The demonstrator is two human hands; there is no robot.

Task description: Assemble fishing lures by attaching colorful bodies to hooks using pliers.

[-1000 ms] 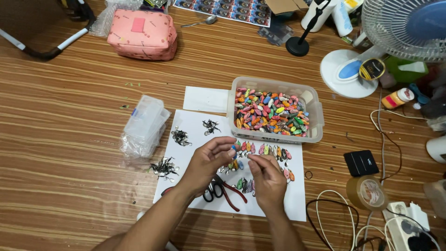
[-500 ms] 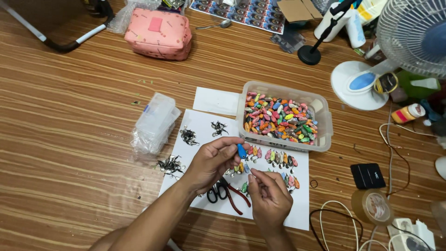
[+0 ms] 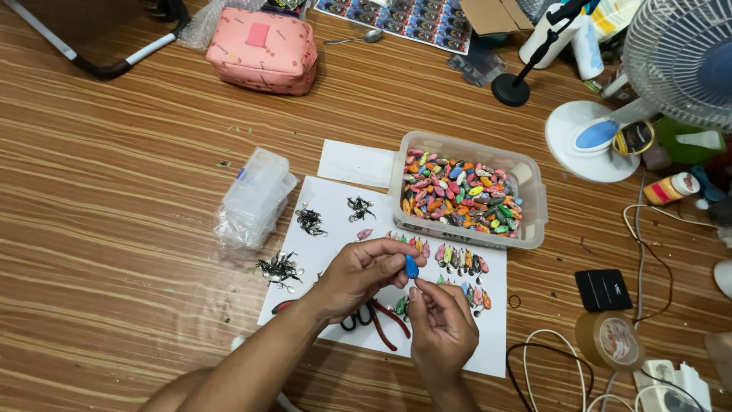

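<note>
Right hand: my right hand (image 3: 442, 328) sits nearest to me, fingers curled and drawn together just under the blue piece; it seems to nip something tiny at the fingertips, but I cannot tell what.
Left hand: my left hand (image 3: 364, 276) comes in from the left and pinches a small blue teardrop-shaped piece (image 3: 412, 266) between thumb and forefinger, holding it up off the sheet so both hands can meet on it.
Blue piece: it stands upright between the two hands, touching the left fingertips, just above the right ones.
Pliers: red-handled pliers (image 3: 376, 320) lie under my hands on the white paper sheet (image 3: 335, 229), close enough to grab without reaching.
Sorted pieces: just beyond my fingertips, rows of small coloured pieces (image 3: 457, 263) lie on the sheet, where the white ground makes them easy to see.
Metal bits: to the left of my left hand, little heaps of dark metal fittings (image 3: 278, 268) sit partly on the sheet, kept apart from the coloured ones.
Stock tub: farther off, past the rows, a clear plastic tub (image 3: 534, 206) holds a heap of the same coloured pieces.
Clear box: far left of my hands, a clear compartment box (image 3: 255, 191) rests on the wooden table (image 3: 114, 191).
</note>
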